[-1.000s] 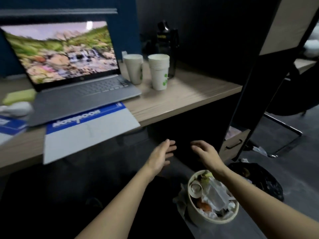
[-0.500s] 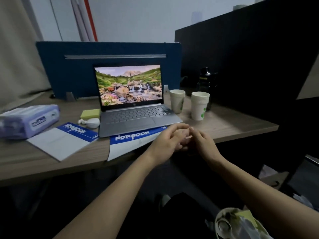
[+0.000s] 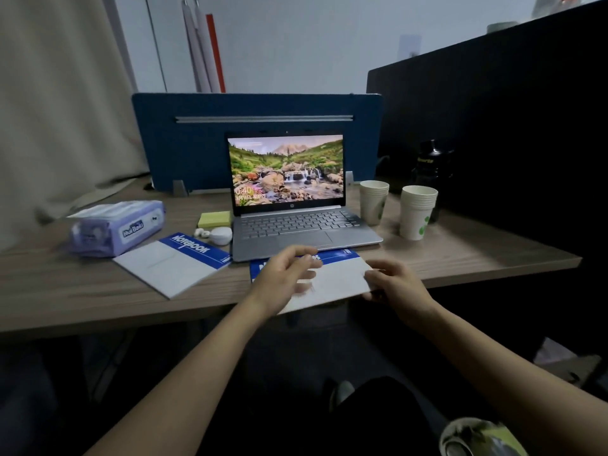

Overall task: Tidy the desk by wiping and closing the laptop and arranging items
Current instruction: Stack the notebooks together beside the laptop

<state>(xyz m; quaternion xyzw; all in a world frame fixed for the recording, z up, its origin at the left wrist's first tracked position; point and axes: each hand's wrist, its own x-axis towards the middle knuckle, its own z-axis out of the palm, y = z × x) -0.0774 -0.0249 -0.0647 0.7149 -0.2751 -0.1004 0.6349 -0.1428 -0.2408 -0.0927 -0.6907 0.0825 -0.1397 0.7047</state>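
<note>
An open silver laptop [image 3: 306, 232] with a lit landscape screen stands mid-desk. In front of it a blue-and-white notebook [image 3: 339, 278] overhangs the desk's front edge. My left hand [image 3: 286, 271] lies over the notebook's left part, fingers spread and blurred. My right hand [image 3: 394, 284] has its fingers curled on the notebook's right corner. A second notebook [image 3: 171, 264] lies at an angle to the left. Behind it sit a purple pack of wipes [image 3: 115, 228], a yellow sticky-note pad [image 3: 215, 219] and a white earbud case [image 3: 220, 235].
Two stacks of paper cups [image 3: 373, 202] [image 3: 417, 212] stand right of the laptop, with a black bottle [image 3: 431, 172] behind them. A blue divider [image 3: 197, 143] backs the wooden desk [image 3: 65, 301]. A dark partition rises at the right. A waste bin [image 3: 477, 439] is on the floor, lower right.
My view has risen from the floor and bin to the desk. Both hands came up from under the desk onto the front notebook.
</note>
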